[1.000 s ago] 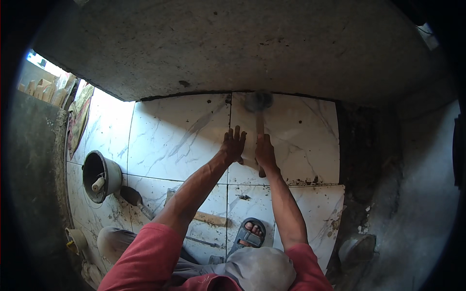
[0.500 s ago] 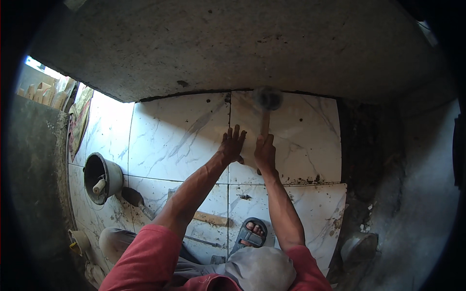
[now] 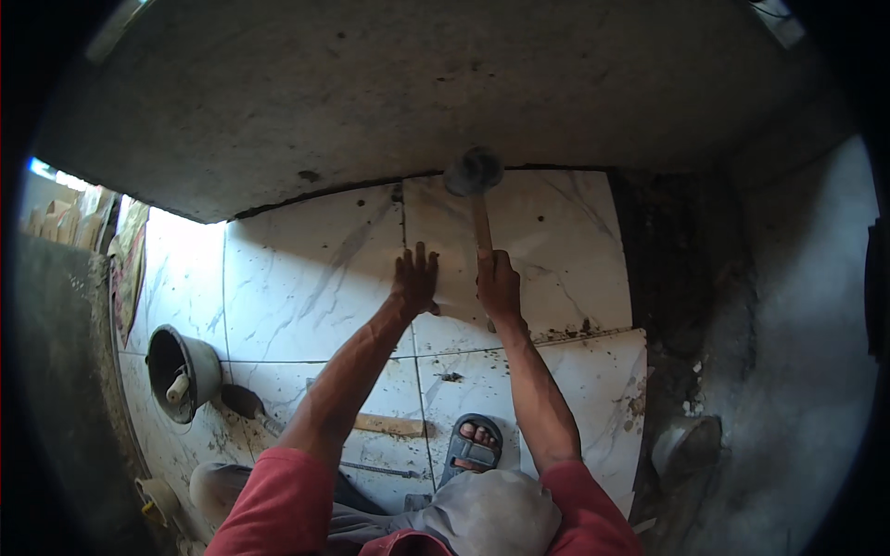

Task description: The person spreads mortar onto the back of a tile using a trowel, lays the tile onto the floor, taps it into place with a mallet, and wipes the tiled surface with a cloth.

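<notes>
The right hand (image 3: pixel 499 287) is wrapped low around a pale-wooden-handled mallet with a dark rounded head (image 3: pixel 480 218), leaving its head free over a white, grey-veined tile (image 3: pixel 561 255). The left hand (image 3: pixel 416 280), fingers spread, covers the tile's left seam, apparently for support; a round grey bucket (image 3: pixel 206 369) stands left, probably clear of both arms.

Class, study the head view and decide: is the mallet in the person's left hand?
No: the right hand grips the mallet, while the spread left hand holds nothing.
</notes>
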Tool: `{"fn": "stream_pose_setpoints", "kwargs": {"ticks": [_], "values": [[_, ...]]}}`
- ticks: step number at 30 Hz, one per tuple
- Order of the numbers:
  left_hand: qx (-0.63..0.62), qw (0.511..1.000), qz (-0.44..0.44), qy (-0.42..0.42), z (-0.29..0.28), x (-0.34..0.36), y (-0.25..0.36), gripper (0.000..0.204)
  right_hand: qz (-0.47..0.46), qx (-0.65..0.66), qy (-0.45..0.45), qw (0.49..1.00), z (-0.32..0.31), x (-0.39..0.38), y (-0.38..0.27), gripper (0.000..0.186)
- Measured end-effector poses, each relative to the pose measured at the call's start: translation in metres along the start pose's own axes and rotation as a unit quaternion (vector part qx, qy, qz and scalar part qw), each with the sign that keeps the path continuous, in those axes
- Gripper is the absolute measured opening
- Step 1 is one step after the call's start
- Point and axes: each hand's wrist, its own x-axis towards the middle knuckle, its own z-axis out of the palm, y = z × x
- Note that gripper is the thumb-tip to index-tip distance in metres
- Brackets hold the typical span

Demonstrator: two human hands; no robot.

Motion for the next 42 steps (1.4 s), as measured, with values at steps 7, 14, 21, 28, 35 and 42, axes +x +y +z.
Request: {"fn": "stream_pose_setpoints", "kwargs": {"ticks": [7,14,21,28,35,42], "values": [[0.035,0.999,-0.01,-0.033,-0.029,0.027,0.046,0.112,0.062,-0.077,0.111,0.989,-0.093,-0.002,0.054,0.032],[-0.032,0.994,0.09,-0.048,-0.057,0.037,0.139,0.106,0.057,-0.057,0.222,0.972,-0.132,-0.038,0.068,0.034],[0.008,0.995,0.055,-0.081,-0.048,0.039,0.147,0.11,0.158,0.084,0.231,0.956,-0.178,-0.096,0.045,0.037],[0.015,0.994,0.05,-0.097,-0.044,0.046,0.15,0.111,0.223,-0.077,0.195,0.952,-0.182,-0.128,0.123,0.037],[0.022,0.995,0.052,-0.084,-0.044,0.045,0.152,0.112,0.21,-0.138,0.138,0.958,-0.174,-0.141,0.125,0.033],[0.026,0.996,0.053,-0.073,-0.047,0.044,0.154,0.111,0.062,-0.113,0.214,0.968,-0.168,-0.158,0.11,0.036]]}}
